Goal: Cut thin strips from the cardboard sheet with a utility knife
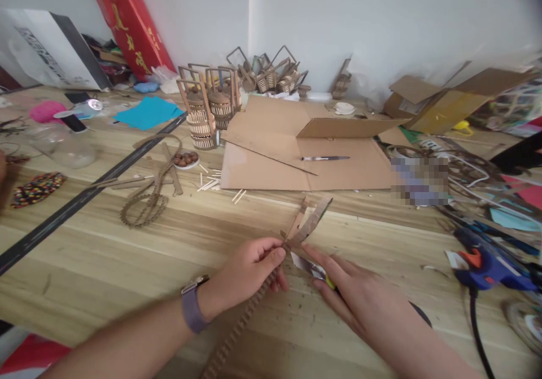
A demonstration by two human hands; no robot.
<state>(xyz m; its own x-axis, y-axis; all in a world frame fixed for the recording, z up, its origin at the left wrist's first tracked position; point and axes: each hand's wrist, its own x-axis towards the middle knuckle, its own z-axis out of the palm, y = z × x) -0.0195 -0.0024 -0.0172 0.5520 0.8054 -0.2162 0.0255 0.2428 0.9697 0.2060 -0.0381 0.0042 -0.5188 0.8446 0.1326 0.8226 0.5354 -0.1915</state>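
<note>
My left hand (249, 269), with a watch on its wrist, pinches a long notched cardboard strip (237, 328) that runs down toward me. At the pinch the strip splits into short brown ends (311, 221) that stick up and away. My right hand (351, 294) grips a utility knife (309, 266) with a yellow-green handle. Its metal blade points left and meets the strip just beside my left fingertips. Both hands hover low over the wooden table (127, 255).
A flattened cardboard box (296, 153) with a pen (324, 158) lies beyond the hands. A blue glue gun (486, 266) lies at right, a long black ruler (84, 195) at left. Notched strips (148, 198), small sticks and wooden lantern models (207, 108) lie farther back.
</note>
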